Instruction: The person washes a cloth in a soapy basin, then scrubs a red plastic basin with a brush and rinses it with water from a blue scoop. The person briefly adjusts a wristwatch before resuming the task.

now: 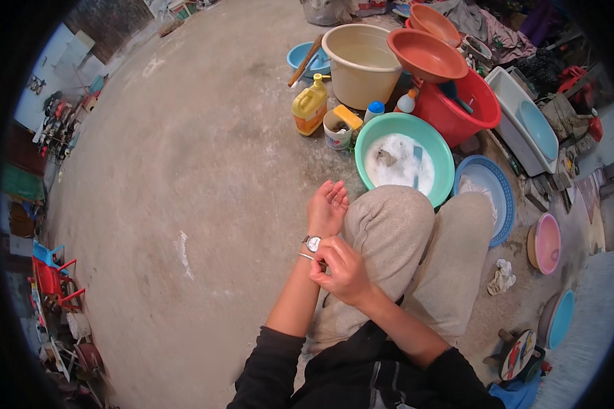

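My left hand [328, 208] is raised palm up with its fingers loosely curled, and nothing lies in it. A wristwatch [312, 243] with a white dial and a silver-coloured bangle [305, 255] sit on the left wrist. My right hand [340, 268] pinches at the bangle beside the watch; the fingertips partly hide that spot. Beyond my knees stands a green plastic basin [451, 168] of foamy water, with a greyish cloth [386, 157] and a blue brush [417, 159] in the suds. A blue basin [509, 204] at its right contains a pale cloth [473, 188].
A yellow pump bottle [309, 107], a white tub [336, 138], a large cream bucket [360, 84] and a red tub [455, 117] stand around the green basin. At the right are a crumpled white cloth [501, 277], a pink basin [546, 244] and a small stool [518, 355]. Red chairs [51, 278] stand far left.
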`<state>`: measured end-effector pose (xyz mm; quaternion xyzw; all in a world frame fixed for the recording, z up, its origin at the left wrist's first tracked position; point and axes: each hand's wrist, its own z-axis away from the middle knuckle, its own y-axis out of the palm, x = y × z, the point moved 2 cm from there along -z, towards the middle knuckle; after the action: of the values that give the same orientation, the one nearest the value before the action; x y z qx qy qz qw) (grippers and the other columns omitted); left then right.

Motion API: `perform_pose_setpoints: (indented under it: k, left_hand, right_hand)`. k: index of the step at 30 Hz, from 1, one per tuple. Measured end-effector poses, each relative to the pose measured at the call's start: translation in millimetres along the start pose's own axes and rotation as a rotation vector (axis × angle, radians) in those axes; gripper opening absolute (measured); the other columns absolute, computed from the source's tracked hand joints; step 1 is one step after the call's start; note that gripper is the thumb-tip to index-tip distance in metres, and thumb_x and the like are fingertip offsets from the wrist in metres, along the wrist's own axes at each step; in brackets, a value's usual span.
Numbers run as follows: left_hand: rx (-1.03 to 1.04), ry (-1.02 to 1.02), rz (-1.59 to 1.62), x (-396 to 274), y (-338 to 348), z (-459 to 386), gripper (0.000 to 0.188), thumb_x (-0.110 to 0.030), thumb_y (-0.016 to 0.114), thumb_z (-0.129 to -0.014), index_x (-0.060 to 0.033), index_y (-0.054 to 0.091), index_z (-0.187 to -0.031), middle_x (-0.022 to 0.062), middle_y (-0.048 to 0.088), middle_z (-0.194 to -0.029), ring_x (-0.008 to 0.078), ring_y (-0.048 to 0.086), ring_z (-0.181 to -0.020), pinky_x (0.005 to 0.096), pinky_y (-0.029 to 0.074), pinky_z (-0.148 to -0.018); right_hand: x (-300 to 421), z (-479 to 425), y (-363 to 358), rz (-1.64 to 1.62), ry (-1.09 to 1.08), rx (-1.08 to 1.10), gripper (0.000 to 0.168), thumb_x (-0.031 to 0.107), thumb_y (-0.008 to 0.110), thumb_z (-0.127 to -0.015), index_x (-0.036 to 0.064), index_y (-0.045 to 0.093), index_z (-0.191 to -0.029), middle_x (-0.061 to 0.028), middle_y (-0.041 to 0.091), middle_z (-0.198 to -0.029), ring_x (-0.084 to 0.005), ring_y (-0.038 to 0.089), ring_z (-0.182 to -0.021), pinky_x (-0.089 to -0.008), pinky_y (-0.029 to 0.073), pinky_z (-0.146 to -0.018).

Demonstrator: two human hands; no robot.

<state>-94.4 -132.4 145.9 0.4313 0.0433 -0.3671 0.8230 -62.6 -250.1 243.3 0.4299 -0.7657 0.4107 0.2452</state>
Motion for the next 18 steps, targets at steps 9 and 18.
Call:
perform_pose_setpoints:
  k: [9, 18]
  left_hand:
    - [-0.014, -0.075, 0.160, -1.6, -20.0, -4.7, 0.028, -0.009, 0.052, -0.085, -0.0051, 0.045, -0.112, 0.0098, 0.060, -0.098, 0.0162, 0.058, -0.075, 0.0294, 0.048, -0.066]
    - [-0.017, -0.190, 0.361, 7.4, -11.5, 13.5, 0.017, -0.010, 0.053, -0.084, -0.0068, 0.051, -0.101, 0.0061, 0.061, -0.093, 0.0145, 0.059, -0.078, 0.0288, 0.049, -0.068]
  right_hand:
    - [2.9, 10.6, -9.4, 0.017, 0.031, 0.088, 0.017, -0.003, 0.064, -0.069, 0.001, 0.051, -0.079, -0.0097, 0.054, -0.077, -0.0261, 0.057, -0.068, -0.0327, 0.048, -0.058]
    - [-8.9, 12.6, -22.1, -0.352, 0.445, -0.011, 0.014, -0.001, 0.060, -0.081, -0.001, 0.054, -0.092, -0.0068, 0.058, -0.083, -0.0115, 0.058, -0.067, -0.0251, 0.048, -0.062]
